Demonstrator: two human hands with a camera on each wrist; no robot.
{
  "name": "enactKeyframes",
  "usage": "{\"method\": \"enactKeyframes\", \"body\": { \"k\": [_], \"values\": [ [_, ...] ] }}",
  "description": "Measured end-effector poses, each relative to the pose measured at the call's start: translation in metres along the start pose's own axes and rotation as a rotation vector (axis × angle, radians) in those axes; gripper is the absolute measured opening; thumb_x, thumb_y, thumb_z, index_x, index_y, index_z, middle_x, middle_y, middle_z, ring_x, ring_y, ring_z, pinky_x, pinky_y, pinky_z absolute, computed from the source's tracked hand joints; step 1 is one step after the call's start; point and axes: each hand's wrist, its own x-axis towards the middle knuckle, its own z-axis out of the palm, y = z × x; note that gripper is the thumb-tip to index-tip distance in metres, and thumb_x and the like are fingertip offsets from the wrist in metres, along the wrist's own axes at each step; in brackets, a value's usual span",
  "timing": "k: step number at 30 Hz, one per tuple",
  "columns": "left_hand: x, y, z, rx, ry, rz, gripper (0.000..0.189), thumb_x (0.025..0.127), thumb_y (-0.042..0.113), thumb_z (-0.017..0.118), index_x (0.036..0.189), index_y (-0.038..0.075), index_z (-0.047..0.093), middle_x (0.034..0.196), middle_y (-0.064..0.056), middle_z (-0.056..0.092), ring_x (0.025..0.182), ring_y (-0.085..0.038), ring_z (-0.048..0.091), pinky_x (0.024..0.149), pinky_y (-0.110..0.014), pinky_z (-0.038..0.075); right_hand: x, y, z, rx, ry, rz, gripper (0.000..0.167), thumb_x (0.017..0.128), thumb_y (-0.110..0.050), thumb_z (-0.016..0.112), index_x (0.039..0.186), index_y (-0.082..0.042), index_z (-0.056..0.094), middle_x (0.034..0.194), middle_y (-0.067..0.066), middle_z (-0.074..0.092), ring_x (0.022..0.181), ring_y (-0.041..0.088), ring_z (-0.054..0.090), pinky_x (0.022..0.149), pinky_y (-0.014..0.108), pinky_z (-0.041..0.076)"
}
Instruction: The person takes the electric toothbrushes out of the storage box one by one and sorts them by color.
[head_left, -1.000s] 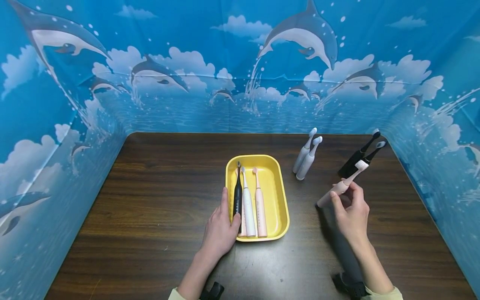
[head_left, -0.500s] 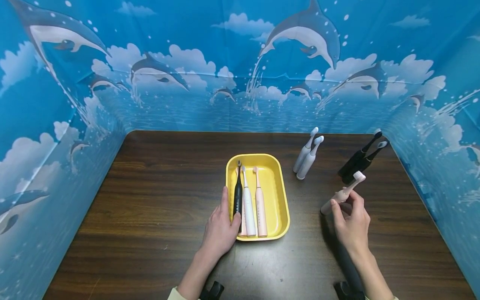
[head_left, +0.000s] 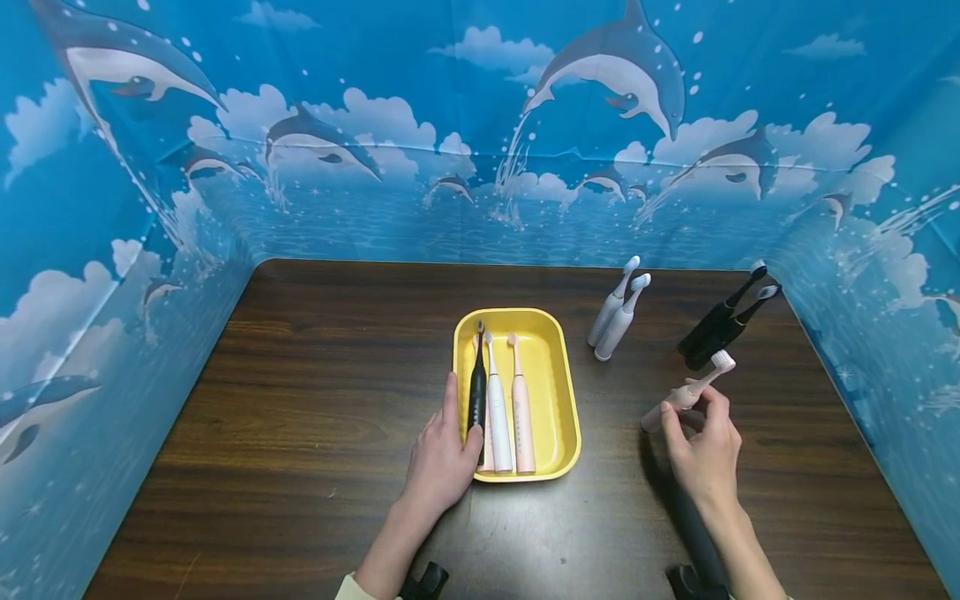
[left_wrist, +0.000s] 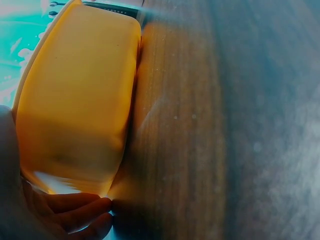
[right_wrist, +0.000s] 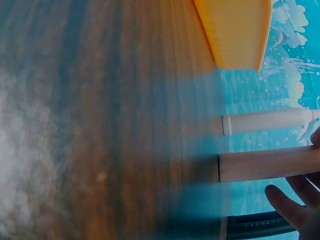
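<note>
Pink toothbrush (head_left: 682, 397) is pinched in the right hand (head_left: 705, 442), left hand (head_left: 441, 458) gripping a yellow tray (head_left: 553, 408) of four others (head_left: 498, 421).

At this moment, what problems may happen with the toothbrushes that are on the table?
1. The pink toothbrush in the right hand has a narrow base, so it might tip if released carelessly.
2. Two black toothbrushes stand just beyond that hand; an accidental nudge could topple them.
3. Two white toothbrushes stand close together, so one falling may take the other down.
</note>
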Motion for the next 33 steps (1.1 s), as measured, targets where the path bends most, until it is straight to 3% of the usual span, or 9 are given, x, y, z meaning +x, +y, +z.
{"method": "enactKeyframes", "body": {
  "k": [7, 14, 17, 21, 25, 28, 33],
  "values": [
    [0.0, -0.001, 0.001, 0.002, 0.002, 0.007, 0.08, 0.096, 0.017, 0.06, 0.162, 0.0, 0.019, 0.132, -0.03, 0.061, 0.113, -0.042, 0.063, 0.089, -0.057, 0.051, 0.0, -0.001, 0.0, -0.028, 0.002, -0.009, 0.05, 0.082, 0.012, 0.073, 0.127, 0.015, 0.051, 0.119, 0.027, 0.063, 0.097, -0.015, 0.052, 0.076, 0.004, 0.043],
    [0.001, -0.001, 0.001, 0.001, -0.002, 0.006, 0.079, 0.096, 0.017, 0.059, 0.162, 0.0, 0.02, 0.135, -0.031, 0.059, 0.116, -0.043, 0.062, 0.092, -0.057, 0.05, -0.001, -0.003, 0.001, -0.024, -0.004, -0.023, 0.052, 0.08, 0.014, 0.073, 0.128, 0.015, 0.05, 0.12, 0.028, 0.062, 0.101, -0.011, 0.051, 0.089, 0.006, 0.04],
    [0.0, 0.0, 0.0, -0.001, -0.002, 0.004, 0.08, 0.095, 0.018, 0.059, 0.162, 0.0, 0.019, 0.136, -0.031, 0.058, 0.117, -0.043, 0.062, 0.093, -0.057, 0.05, 0.0, -0.004, 0.0, -0.006, 0.041, -0.029, 0.056, 0.08, 0.009, 0.074, 0.131, 0.013, 0.05, 0.122, 0.029, 0.058, 0.108, -0.003, 0.05, 0.094, 0.009, 0.04],
    [0.0, -0.001, 0.0, 0.003, 0.018, 0.023, 0.08, 0.095, 0.018, 0.059, 0.162, -0.001, 0.02, 0.135, -0.031, 0.059, 0.115, -0.044, 0.062, 0.092, -0.058, 0.05, 0.006, -0.017, -0.005, 0.049, 0.178, -0.044, 0.06, 0.084, -0.009, 0.074, 0.134, 0.014, 0.048, 0.126, 0.018, 0.055, 0.118, 0.007, 0.047, 0.101, 0.017, 0.041],
    [-0.001, -0.002, 0.001, 0.005, 0.041, 0.05, 0.078, 0.095, 0.016, 0.059, 0.161, -0.002, 0.022, 0.13, -0.032, 0.062, 0.111, -0.045, 0.064, 0.088, -0.058, 0.051, 0.019, -0.051, -0.009, 0.179, 0.389, -0.08, 0.055, 0.086, -0.017, 0.071, 0.123, 0.018, 0.049, 0.128, 0.004, 0.051, 0.115, 0.013, 0.052, 0.1, 0.025, 0.044],
    [-0.001, -0.003, 0.001, -0.001, 0.038, 0.05, 0.079, 0.095, 0.016, 0.059, 0.161, -0.001, 0.021, 0.131, -0.031, 0.062, 0.111, -0.044, 0.064, 0.088, -0.058, 0.051, 0.028, -0.077, -0.009, 0.318, 0.505, -0.13, 0.042, 0.084, -0.008, 0.069, 0.111, 0.018, 0.051, 0.12, 0.012, 0.053, 0.108, 0.018, 0.055, 0.097, 0.027, 0.047],
    [-0.001, -0.002, 0.0, -0.007, 0.032, 0.039, 0.079, 0.095, 0.019, 0.059, 0.162, 0.0, 0.021, 0.134, -0.031, 0.06, 0.113, -0.045, 0.063, 0.089, -0.058, 0.051, 0.035, -0.106, 0.0, 0.482, 0.564, -0.235, 0.031, 0.082, 0.001, 0.066, 0.101, 0.02, 0.05, 0.109, 0.024, 0.052, 0.101, 0.022, 0.057, 0.092, 0.028, 0.051]
  ]
}}
